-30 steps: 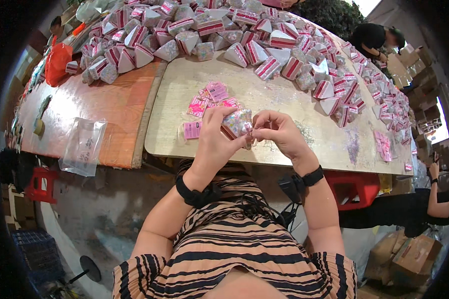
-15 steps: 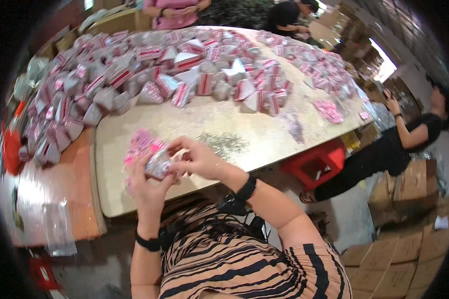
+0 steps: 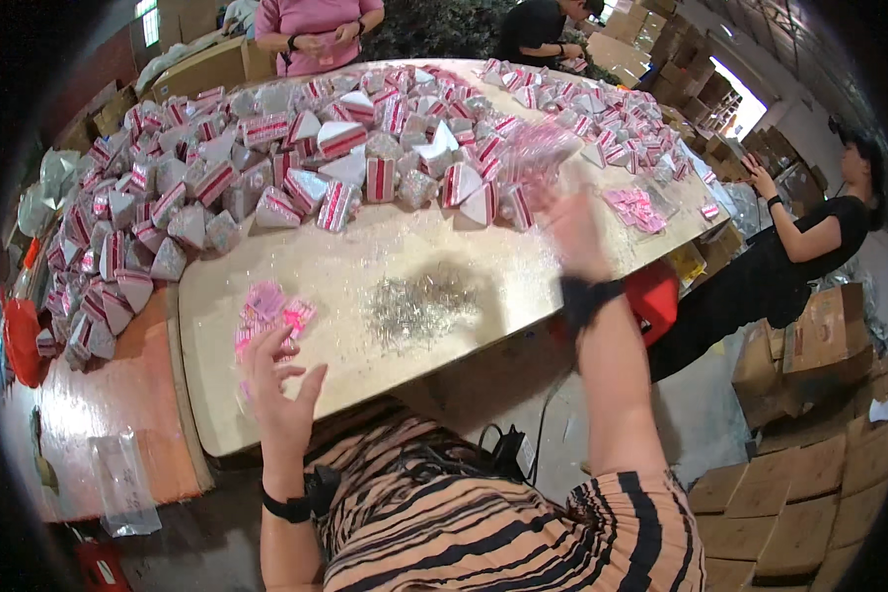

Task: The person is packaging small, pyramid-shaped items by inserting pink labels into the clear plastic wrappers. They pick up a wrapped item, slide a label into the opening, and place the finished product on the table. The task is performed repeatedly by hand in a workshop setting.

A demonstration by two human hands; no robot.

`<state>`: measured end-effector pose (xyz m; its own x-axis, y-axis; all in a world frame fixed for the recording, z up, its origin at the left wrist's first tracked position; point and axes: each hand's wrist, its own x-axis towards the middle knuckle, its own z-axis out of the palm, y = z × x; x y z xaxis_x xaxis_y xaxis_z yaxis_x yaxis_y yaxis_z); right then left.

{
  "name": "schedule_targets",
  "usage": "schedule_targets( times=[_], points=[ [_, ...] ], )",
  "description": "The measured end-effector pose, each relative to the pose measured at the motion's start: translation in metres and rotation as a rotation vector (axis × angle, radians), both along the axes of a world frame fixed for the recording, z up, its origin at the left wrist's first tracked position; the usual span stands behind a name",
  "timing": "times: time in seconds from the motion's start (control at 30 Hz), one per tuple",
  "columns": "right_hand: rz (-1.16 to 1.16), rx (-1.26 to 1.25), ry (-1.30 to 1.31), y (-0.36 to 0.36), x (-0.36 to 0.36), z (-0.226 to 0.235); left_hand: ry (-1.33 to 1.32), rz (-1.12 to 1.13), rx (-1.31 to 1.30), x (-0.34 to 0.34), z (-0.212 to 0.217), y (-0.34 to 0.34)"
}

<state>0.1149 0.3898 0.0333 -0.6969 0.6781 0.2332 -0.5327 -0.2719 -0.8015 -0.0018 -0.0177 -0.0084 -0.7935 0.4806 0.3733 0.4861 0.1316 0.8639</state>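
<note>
My left hand point(image 3: 284, 380) is held over the table's near-left edge, its fingers apart and nothing in them. Just beyond its fingertips lies a small heap of pink printed tags point(image 3: 263, 308). My right hand point(image 3: 574, 232) reaches far out at the right end of a large pile of wedge-shaped, cake-slice-like ornaments point(image 3: 340, 138), white and silver with pink and red stripes. Motion smears its fingers, and a blurred pink patch lies just beyond them, so whether it holds anything is unclear. Between my hands, thin silver pins point(image 3: 419, 314) are scattered on the pale tabletop point(image 3: 316, 257).
More pink tags point(image 3: 633, 209) lie at the right. An orange-brown board point(image 3: 99, 395) with a clear plastic bag point(image 3: 123, 483) adjoins on the left. Two people work across the table; another person point(image 3: 809, 257) stands at right near cardboard boxes point(image 3: 809, 493). A red stool point(image 3: 651, 301) stands below.
My hands were together on a small silvery, glittering wedge. The right hand has swung away to the far right pile; the left has stayed near the tags, its fingers now empty.
</note>
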Motion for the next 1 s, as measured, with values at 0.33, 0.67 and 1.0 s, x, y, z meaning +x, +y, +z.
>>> schedule_targets(
  times=[0.33,0.67,1.0],
  points=[
    [-0.307,0.56,-0.623,-0.006,0.048,-0.058,-0.023,-0.121,-0.059,0.014,-0.009,0.013],
    [-0.384,1.719,-0.8,-0.102,0.071,-0.103,0.02,-0.127,-0.224,0.015,-0.02,-0.003],
    [-0.452,1.693,-0.845,-0.104,0.075,-0.105,0.025,-0.149,-0.219,0.021,-0.026,0.007]
  ],
)
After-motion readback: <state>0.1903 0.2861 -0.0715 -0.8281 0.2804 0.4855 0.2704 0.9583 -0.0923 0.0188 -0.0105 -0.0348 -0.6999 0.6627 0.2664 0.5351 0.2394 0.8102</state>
